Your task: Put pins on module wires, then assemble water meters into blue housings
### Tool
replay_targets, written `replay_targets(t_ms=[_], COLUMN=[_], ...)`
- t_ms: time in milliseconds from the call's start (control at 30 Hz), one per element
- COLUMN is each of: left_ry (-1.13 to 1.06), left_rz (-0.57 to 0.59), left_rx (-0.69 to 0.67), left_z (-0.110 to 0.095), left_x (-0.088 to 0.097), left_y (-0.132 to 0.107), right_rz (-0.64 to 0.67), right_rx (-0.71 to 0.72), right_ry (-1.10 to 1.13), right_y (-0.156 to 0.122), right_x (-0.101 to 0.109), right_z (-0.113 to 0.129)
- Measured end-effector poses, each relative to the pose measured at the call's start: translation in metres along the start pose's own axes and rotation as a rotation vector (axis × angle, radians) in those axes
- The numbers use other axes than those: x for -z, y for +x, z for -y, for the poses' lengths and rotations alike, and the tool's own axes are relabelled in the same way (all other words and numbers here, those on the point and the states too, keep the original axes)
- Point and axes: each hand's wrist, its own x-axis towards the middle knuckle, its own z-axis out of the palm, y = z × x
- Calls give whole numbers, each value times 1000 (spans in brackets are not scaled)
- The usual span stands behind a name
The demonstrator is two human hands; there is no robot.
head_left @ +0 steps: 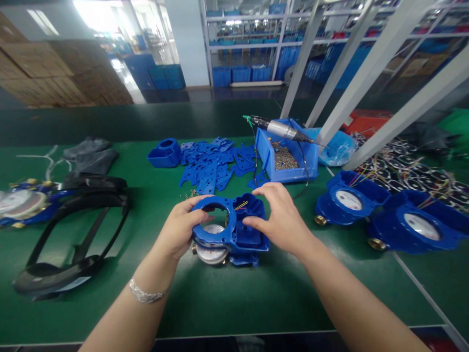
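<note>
A blue plastic water meter housing (pixel 234 234), with a round ring opening and a box-shaped compartment, is between my hands above the green bench. My left hand (pixel 179 225) is closed around the ring's left side, thumb over its rim. My right hand (pixel 280 217) grips the compartment end, thumb across it and index finger at the back edge. Below the ring, partly hidden, sits a water meter (pixel 211 255) with a white dial face and brass fitting. Thin yellow and red wires (pixel 242 205) show in the compartment.
Behind lie many flat blue plates (pixel 208 164), a blue cup-like part (pixel 164 154) and a blue bin (pixel 267 156) of small screws, with an electric screwdriver (pixel 280 129) above. Two assembled meters (pixel 348 200) stand right; a black frame (pixel 76 220) lies left. Slanted white posts (pixel 381 54) rise at right.
</note>
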Motion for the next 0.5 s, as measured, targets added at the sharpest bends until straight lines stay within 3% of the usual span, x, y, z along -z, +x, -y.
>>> replay_targets(t_ms=[100, 200, 500], left_ry=[-1, -13, -63], left_rz=[4, 13, 40], left_rx=[11, 31, 109], left_z=[-1, -1, 10], left_x=[-1, -2, 2], left_y=[-3, -5, -9], right_rz=[77, 163, 400], right_rx=[139, 235, 339], right_ry=[-321, -474, -437], right_y=[8, 16, 13], right_x=[6, 7, 15], right_z=[11, 19, 22])
